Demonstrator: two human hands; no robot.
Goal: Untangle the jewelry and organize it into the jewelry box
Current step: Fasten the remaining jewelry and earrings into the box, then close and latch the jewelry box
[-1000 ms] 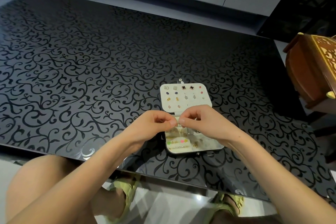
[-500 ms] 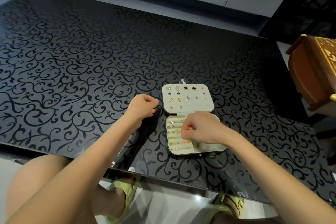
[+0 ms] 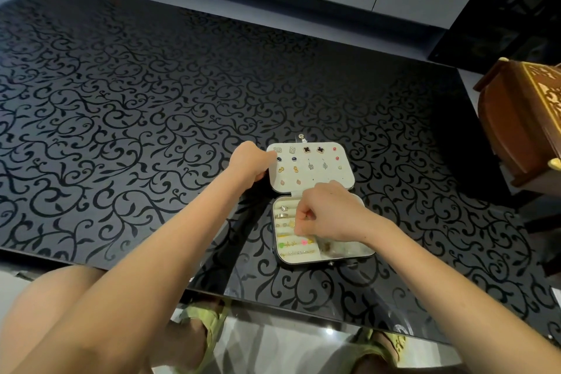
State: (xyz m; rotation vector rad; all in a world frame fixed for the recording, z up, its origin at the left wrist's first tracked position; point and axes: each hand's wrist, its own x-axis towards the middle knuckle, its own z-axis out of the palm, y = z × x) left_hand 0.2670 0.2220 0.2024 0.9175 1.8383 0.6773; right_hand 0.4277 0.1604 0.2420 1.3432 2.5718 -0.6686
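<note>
The white jewelry box lies open on the black patterned table (image 3: 151,118). Its lid (image 3: 312,170) lies flat on the far side, with several pairs of earrings pinned to it. The base tray (image 3: 349,252) holds rings in the roll slots on the left and a compartment on the right. My left hand (image 3: 250,162) grips the lid's left edge with curled fingers. My right hand (image 3: 329,212) hovers low over the ring rolls, fingertips pinched together on a small jewelry piece that is mostly hidden.
A carved wooden box (image 3: 522,130) stands at the table's right edge. The table's front edge (image 3: 273,307) is close to my body, with my knees and green sandals below it. White cabinets run along the back wall.
My hands, pinched together above the box, have parted. The left moved out to the left, then to the lid's left edge. The right dropped over the base tray.
</note>
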